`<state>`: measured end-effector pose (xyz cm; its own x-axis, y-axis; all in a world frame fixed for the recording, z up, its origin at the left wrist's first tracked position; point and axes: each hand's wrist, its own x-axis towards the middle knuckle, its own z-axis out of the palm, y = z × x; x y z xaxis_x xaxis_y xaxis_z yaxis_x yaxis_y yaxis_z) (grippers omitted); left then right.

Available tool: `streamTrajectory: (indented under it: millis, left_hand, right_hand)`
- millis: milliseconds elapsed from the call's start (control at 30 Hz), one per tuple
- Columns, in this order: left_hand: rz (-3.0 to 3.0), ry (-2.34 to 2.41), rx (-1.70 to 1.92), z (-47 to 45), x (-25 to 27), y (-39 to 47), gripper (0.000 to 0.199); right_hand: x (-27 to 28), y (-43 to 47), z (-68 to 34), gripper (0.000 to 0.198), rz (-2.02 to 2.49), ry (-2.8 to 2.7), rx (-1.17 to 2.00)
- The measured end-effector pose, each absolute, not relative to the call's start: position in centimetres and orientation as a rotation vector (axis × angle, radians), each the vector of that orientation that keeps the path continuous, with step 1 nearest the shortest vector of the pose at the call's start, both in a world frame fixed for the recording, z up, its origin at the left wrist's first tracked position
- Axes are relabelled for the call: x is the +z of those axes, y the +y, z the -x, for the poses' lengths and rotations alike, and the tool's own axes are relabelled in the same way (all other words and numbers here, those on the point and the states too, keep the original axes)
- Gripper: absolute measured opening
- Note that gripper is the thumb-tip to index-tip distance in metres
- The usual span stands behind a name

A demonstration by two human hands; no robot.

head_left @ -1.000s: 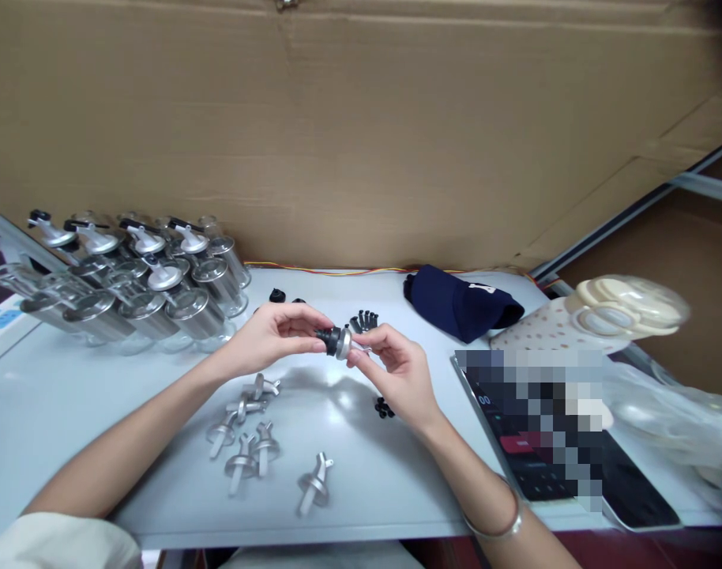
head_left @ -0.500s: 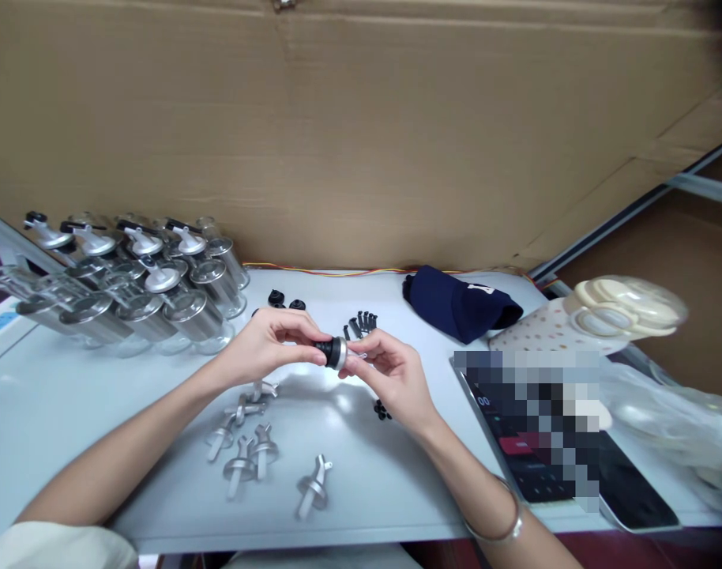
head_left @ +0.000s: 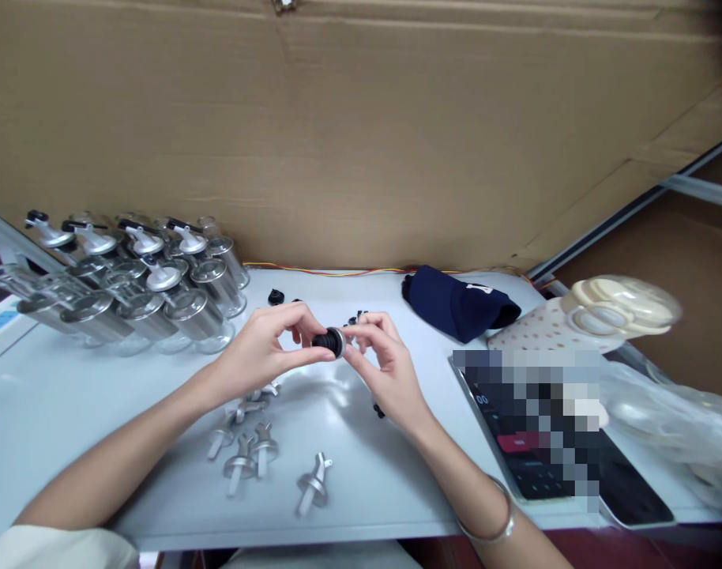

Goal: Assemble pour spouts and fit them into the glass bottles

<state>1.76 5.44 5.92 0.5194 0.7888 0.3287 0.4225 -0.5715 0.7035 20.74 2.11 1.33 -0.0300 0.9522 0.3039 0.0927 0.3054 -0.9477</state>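
Observation:
Between both hands, above the middle of the table, is a pourer spout (head_left: pixel 329 343) with a black ribbed stopper and a silver rim. My left hand (head_left: pixel 281 340) pinches the black stopper between thumb and fingers. From the other side, my right hand (head_left: pixel 385 359) has its thumb and fingertips on the silver rim; the nozzle is hidden behind them. Below my left hand lie several silver pourer spouts (head_left: pixel 241 466) without black stoppers. Beyond it sits a black stopper (head_left: pixel 276 297). Small black parts (head_left: pixel 357 318) are partly hidden behind my right hand.
Several glass bottles with metal sleeves (head_left: pixel 195 314) crowd the left rear, some topped with spouts. Toward the right are a navy cap (head_left: pixel 456 304), a dotted bottle (head_left: pixel 550 328), a tablet-like device (head_left: pixel 515 450) and a clear plastic bag (head_left: pixel 674 427). A cardboard wall (head_left: pixel 361 142) stands behind.
The held pourer spout has tilted and risen slightly, so more of its black ribbed end faces me. My right hand's fingers have moved up around the rim.

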Motion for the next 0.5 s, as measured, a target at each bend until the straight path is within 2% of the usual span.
streamTrajectory:
  millis: [67, 233, 333, 500]
  left_hand:
    - [-2.27, 1.018, 0.858, -1.74, 5.72, 5.33, 0.022]
    - [-2.317, 1.029, 0.802, -1.94, 4.9, 5.06, 0.024]
    - [-2.274, 0.954, 0.748, -2.06, 5.14, 4.97, 0.019]
    - [-2.15, 0.952, 0.731, -2.06, 5.4, 5.14, 0.022]
  right_hand:
    - [1.25, 2.0, -20.68, 0.017, 1.074, -1.464, 0.963]
    - [0.72, 1.79, -20.62, 0.033, 0.9, -1.376, 1.439]
    - [0.71, 1.87, -20.56, 0.037, 0.885, -1.279, 1.496]
    - [1.07, 2.03, -20.53, 0.039, 0.885, -1.203, 1.507]
